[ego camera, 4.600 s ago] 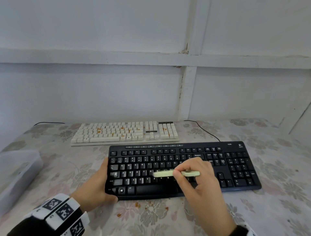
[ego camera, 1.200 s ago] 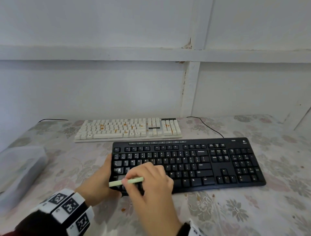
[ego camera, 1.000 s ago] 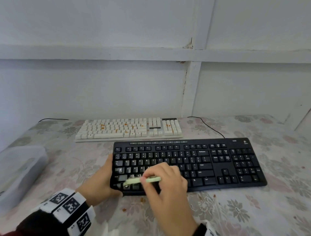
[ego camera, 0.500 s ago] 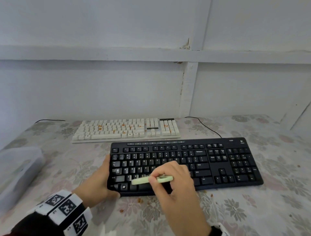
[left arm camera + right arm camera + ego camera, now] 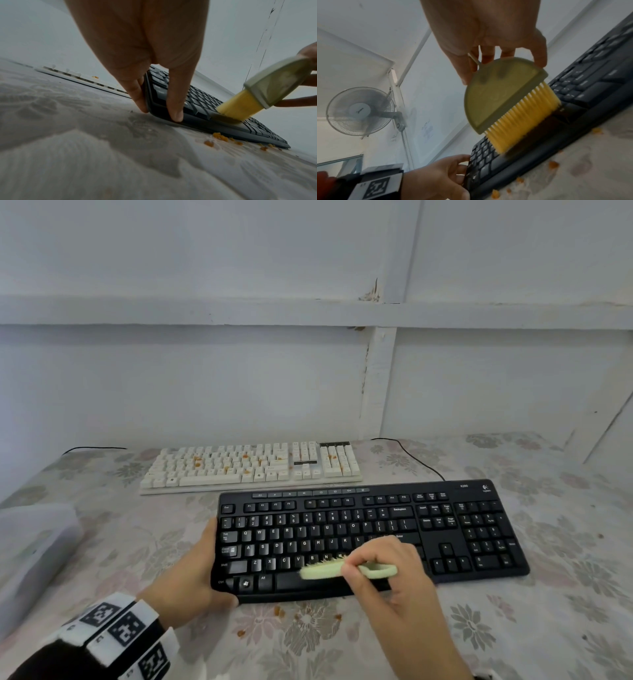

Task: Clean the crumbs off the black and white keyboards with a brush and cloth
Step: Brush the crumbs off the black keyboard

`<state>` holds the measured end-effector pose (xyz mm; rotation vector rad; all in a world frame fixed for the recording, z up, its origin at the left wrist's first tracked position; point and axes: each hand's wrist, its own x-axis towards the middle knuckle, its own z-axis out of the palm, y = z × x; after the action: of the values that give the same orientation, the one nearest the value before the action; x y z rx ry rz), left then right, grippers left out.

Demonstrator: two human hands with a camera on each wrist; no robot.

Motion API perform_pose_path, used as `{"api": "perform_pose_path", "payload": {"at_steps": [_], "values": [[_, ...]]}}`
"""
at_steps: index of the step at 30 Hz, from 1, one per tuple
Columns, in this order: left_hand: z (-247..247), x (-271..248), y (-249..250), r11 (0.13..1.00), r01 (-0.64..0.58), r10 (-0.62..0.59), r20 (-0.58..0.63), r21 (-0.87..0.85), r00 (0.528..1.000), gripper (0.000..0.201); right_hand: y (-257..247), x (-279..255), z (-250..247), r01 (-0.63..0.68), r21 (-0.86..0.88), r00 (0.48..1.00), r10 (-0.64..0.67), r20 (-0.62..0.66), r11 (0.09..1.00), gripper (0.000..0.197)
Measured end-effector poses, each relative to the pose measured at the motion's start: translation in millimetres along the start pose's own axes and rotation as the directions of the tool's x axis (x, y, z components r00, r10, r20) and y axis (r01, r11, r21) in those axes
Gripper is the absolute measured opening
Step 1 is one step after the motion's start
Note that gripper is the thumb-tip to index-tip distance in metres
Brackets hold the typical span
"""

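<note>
Two hands share the work: the left hand (image 5: 191,580) grips the flat black plastic keyboard's (image 5: 479,529) left end to steady it on the counter (image 5: 548,628), while the right hand (image 5: 394,573) pinches the pale green yellow-bristled brush (image 5: 501,97) over its bottom keys.

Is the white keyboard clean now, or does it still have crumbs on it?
Not clean. The white keyboard carries orange crumbs among its keys, and no hand touches it; the brush works on the black keyboard.
</note>
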<state>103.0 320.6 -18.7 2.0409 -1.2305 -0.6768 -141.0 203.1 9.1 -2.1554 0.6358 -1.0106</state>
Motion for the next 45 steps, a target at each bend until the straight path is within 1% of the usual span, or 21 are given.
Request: {"api": "perform_pose_path", "payload": {"at_steps": [3,4,5,8,9,11,14,17,19,23,26,29,32,36,39,41,45], "values": [[-0.3,-0.2,-0.1,1.0,0.003,-0.003,0.001,0.002,1.0,0.108,11.1,1.9,-10.7,-0.054,-0.071,0.997,0.049,-0.067,0.996,0.007],[-0.1,-0.2,0.1,1.0,0.003,-0.003,-0.001,0.004,1.0,0.108,11.2,3.1,-14.2,-0.077,-0.074,0.994,0.071,-0.086,0.994,0.003],[0.1,-0.3,0.6,1.0,0.001,-0.001,0.0,0.006,1.0,0.107,10.5,4.1,-16.5,-0.083,-0.062,0.992,0.077,-0.096,0.995,0.004],[0.2,-0.1,1.9,1.0,-0.007,0.007,0.001,0.011,1.0,0.107,7.3,4.8,-20.5,-0.092,0.014,0.994,0.092,-0.056,0.996,0.021],[0.1,-0.1,1.9,1.0,-0.008,0.008,0.001,0.011,1.0,0.107,8.5,4.5,-22.3,-0.102,0.022,0.994,0.103,-0.048,0.995,0.024],[-0.2,-0.5,1.7,1.0,-0.007,0.007,0.002,0.014,1.0,0.107,14.6,4.6,-28.5,-0.123,0.016,0.99,0.123,-0.074,0.992,0.027],[-0.5,-1.3,1.2,1.0,-0.011,0.011,0.005,0.007,1.0,0.107,19.5,5.0,-37.7,-0.136,0.019,0.985,0.137,-0.109,0.991,0.027],[-0.3,-1.0,1.5,1.0,-0.012,0.011,0.006,0.002,1.0,0.107,19.5,3.5,-42.3,-0.134,0.063,0.988,0.138,-0.065,0.989,0.025],[-0.4,-0.8,1.9,1.0,-0.009,0.009,0.006,-0.003,1.0,0.107,24.6,2.0,-46.5,-0.14,0.062,0.988,0.144,-0.057,0.988,0.026],[-0.3,-1.3,1.6,1.0,-0.012,0.012,0.011,-0.025,1.0,0.107,36.6,3.9,-64.2,-0.18,0.031,0.974,0.182,-0.132,0.983,0.03],[0.2,-1.3,0.2,0.999,-0.015,0.015,0.003,-0.035,1.0,0.108,35.5,8.0,-76.0,-0.19,0.056,0.967,0.197,-0.163,0.98,0.025],[0.2,-0.9,-0.9,0.999,-0.009,0.009,0.004,-0.044,1.0,0.11,33.3,8.4,-77.0,-0.186,0.1,0.973,0.197,-0.121,0.978,0.025],[0.2,-1.2,-1.1,0.999,-0.014,0.015,0.005,-0.045,1.0,0.108,40.7,5.7,-79.0,-0.212,0.067,0.971,0.218,-0.103,0.975,0.025],[0.5,-1.0,-1.5,0.999,-0.013,0.013,-0.002,-0.037,1.0,0.108,52.1,7.9,-98.6,-0.238,-0.022,0.961,0.232,-0.151,0.971,0.023],[0.9,-0.4,-2.5,0.999,-0.006,0.006,0.001,-0.036,1.0,0.11,51.7,8.4,-105.2,-0.226,0.007,0.959,0.224,-0.176,0.974,0.021],[0.6,-0.5,-2.6,0.999,-0.001,0.001,0.002,-0.045,1.0,0.109,53.4,8.0,-107.6,-0.236,0.038,0.953,0.239,-0.186,0.971,0.023],[0.6,0.1,-3.3,0.998,0.005,-0.004,0.006,-0.059,1.0,0.11,65.7,11.6,-121.8,-0.246,-0.022,0.938,0.232,-0.258,0.969,0.025]]}}
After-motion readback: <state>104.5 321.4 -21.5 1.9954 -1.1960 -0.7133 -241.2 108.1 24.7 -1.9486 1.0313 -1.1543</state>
